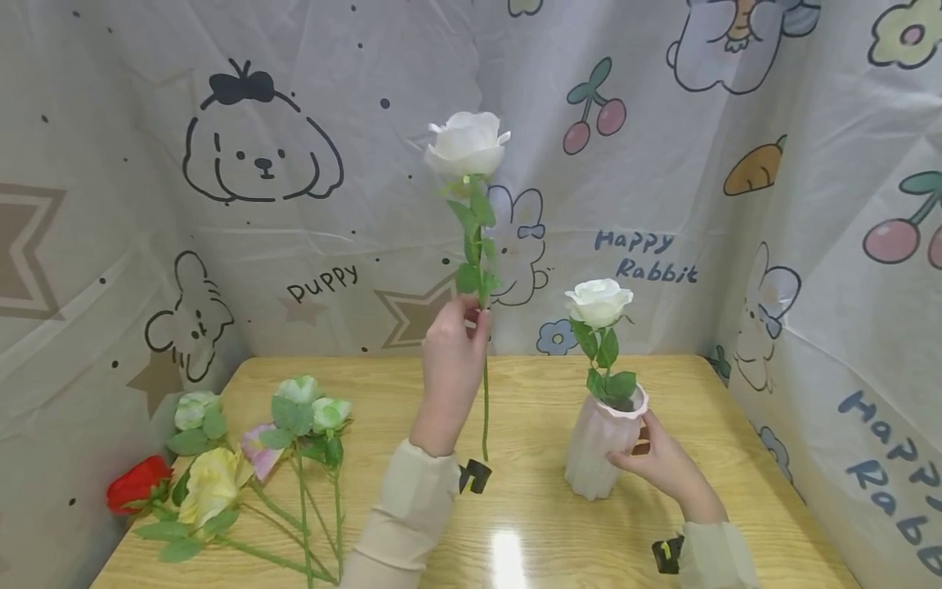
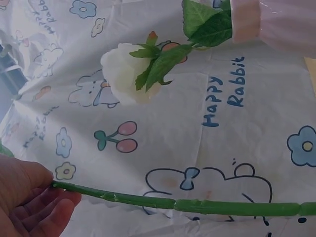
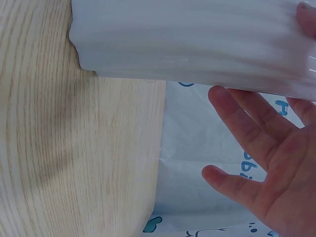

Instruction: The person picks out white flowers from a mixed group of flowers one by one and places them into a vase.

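My left hand pinches the green stem of a long white rose just under its leaves, holding it upright above the table. In the left wrist view the bare lower stem runs out from between thumb and fingers. To the right, a pale pink fluted vase with a wavy rim holds another white rose. My right hand grips this vase near its top, thumb on the near side and fingers at the right. In the right wrist view several fingertips meet the vase's side.
On the left of the wooden table lie loose artificial flowers: a red rose, a yellow rose, a pink flower and several pale green ones, stems crossing toward the front. A printed cloth hangs around the back and sides.
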A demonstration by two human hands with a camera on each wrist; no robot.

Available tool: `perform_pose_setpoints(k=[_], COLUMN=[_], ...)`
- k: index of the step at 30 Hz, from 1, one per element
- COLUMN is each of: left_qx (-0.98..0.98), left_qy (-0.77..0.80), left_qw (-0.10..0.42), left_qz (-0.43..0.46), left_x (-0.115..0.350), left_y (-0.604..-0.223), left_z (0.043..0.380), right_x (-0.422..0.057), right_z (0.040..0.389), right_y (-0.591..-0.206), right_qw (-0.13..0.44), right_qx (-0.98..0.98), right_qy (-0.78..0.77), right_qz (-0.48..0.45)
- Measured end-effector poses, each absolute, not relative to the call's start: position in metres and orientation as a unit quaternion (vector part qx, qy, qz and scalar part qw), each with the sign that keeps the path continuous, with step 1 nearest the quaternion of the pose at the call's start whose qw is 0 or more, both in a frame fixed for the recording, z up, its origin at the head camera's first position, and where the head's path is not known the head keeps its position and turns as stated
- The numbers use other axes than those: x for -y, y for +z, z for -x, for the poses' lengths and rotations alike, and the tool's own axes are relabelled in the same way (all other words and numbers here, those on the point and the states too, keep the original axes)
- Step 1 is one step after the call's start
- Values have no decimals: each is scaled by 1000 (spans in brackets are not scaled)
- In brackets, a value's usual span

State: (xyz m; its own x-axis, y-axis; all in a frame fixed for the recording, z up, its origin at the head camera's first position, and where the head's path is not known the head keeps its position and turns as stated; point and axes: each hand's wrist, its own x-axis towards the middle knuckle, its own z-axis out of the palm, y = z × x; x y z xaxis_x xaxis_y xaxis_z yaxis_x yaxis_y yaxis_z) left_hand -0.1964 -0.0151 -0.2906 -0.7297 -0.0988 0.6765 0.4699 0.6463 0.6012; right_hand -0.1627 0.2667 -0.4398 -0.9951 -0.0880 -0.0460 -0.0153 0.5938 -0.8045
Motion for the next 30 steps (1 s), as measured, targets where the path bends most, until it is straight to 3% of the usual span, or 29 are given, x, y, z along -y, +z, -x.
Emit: perform_pose_setpoints(k=[30], left_qx=[769], left_qy=[-484], left_qw=[375], left_qz=[185], left_x=[-38], left_y=[-257], left_z=[182], right_x=[-265], right_z=[161], right_y=[-440], right_qw=[37], right_qx=[-897], right_qy=[-439], right_qz=[24])
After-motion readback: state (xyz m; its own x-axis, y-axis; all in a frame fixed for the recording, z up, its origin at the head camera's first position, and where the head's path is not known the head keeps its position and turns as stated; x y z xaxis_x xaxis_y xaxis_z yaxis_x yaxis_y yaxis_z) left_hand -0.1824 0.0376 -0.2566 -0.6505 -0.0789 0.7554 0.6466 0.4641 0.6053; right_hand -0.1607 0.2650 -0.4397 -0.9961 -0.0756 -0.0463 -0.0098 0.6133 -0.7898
